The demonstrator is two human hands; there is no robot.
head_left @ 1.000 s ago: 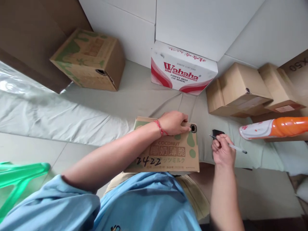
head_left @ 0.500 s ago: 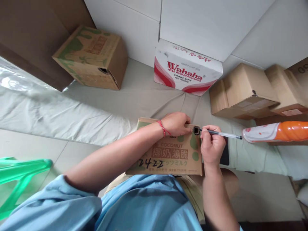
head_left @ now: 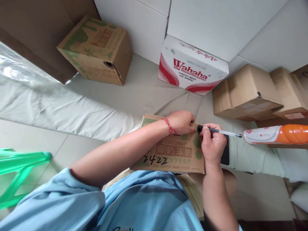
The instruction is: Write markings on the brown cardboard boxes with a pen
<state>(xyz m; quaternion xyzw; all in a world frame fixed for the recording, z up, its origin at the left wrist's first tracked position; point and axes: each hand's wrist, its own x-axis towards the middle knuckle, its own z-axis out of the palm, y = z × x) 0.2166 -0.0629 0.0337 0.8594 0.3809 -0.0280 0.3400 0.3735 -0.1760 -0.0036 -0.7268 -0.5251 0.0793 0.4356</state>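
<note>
A cardboard carton (head_left: 178, 160) printed with "COCONUT" and handwritten "2422" rests against my lap. My left hand (head_left: 181, 122), with a red string bracelet (head_left: 169, 125) at the wrist, grips its far edge, the fingertips curled over and partly hidden. In my right hand (head_left: 214, 142) a clear-barrelled pen (head_left: 226, 131) is pinched between thumb and fingers. Its working end meets a small black patch (head_left: 199, 129) at the carton's far right corner; whether this is ink or a hole I cannot tell. Beside my right hand lies a dark flat object (head_left: 225, 154).
A similar coconut carton (head_left: 96, 51) stands back left, and a Wahaha water box (head_left: 192, 65) behind the work. Brown boxes (head_left: 252, 89) and an orange-and-white bottle (head_left: 279, 134) are to the right. A green plastic stool (head_left: 24, 160) stands at lower left.
The whole view has shifted slightly. My left hand keeps its grip on the carton. The pen stays at the corner, where the black patch now looks darker in its middle.
</note>
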